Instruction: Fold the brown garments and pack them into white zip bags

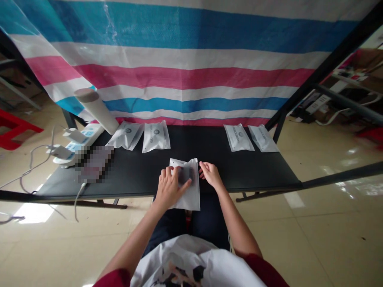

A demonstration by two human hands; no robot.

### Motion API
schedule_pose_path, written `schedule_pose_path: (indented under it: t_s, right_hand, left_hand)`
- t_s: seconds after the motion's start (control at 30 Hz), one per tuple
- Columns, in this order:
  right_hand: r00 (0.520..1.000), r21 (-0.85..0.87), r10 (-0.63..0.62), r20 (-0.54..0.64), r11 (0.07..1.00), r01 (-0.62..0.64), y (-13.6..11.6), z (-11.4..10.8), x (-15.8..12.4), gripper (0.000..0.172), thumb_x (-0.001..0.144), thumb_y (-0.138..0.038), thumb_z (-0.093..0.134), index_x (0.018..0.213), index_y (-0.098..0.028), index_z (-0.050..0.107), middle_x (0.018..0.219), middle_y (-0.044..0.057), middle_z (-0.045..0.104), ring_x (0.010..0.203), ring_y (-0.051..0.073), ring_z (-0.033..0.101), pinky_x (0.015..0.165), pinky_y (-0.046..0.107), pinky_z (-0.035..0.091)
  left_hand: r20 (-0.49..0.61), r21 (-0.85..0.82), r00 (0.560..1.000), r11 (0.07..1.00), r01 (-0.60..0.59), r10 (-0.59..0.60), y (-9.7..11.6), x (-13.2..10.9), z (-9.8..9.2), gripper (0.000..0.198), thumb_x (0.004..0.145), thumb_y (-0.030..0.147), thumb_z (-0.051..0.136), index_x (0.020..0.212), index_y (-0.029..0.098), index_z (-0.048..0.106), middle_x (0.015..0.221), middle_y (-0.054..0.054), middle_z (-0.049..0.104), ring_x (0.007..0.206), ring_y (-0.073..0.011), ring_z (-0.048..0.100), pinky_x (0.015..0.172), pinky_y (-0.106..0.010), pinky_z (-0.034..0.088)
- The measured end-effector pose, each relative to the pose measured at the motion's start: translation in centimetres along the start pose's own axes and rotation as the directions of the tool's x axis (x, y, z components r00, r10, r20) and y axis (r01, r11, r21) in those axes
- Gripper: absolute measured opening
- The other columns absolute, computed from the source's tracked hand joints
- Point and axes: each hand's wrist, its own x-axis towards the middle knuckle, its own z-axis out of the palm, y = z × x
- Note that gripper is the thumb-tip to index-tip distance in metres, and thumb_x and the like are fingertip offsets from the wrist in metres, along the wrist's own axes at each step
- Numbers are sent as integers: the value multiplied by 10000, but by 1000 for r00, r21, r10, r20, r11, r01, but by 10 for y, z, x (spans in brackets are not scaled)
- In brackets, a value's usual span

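Frosted pouch (193, 196) overhangs the near edge of the worktop (257, 175), beneath the spread, unclenched left hand (170, 187). At its far corner, I cannot tell whether the right hand (210, 174) pinches. The step seems to be handling this edge; next move would call for steady pinching. The pouch's long axis points forward.

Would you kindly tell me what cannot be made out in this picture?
In the head view:
Dark item: veiled by the cloudy nearest bag, partly covered by the left hand.
Phone-like device: details hidden by pixelation.
Red furniture: cut off by the left edge.
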Motion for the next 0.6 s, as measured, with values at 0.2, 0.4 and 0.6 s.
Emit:
schedule_pose_path:
  t_s: [0.2, 0.4, 0.6]
  right_hand:
    - [999, -81, -37, -2, 996, 37, -2, 11, 26, 432, 869, -606, 492, 797, -197, 613, 632, 11, 610, 525, 159, 605, 434, 237, 474]
    - [999, -114, -41, 4, 993, 42, -9, 10, 33, 348, 892, -495, 491, 787, -197, 638, 676, 30, 657, 539, 177, 630, 467, 253, 475]
    - [995, -142, -101, -26, 985, 96, 0, 15, -32, 323, 891, -433, 506, 754, -191, 669, 702, 66, 696, 652, 220, 666, 576, 282, 478]
  left_hand:
    - [209, -58, 977, 998, -39, 50, 2, 77, 15, 388, 962, 401, 402, 1223, 187, 593, 1201, -138, 621, 1144, -311, 523, 937, -444, 410]
    - [433, -145, 899, 989, 3, 61, -3, 123, 41, 251, 906, 335, 493, 967, 253, 723, 916, -43, 731, 871, -206, 666, 742, -278, 454]
    - [361, -132, 931, 986, 101, -47, -11, 126, 43, 315, 932, 378, 458, 1061, 244, 712, 970, -56, 736, 897, -210, 667, 717, -271, 445]
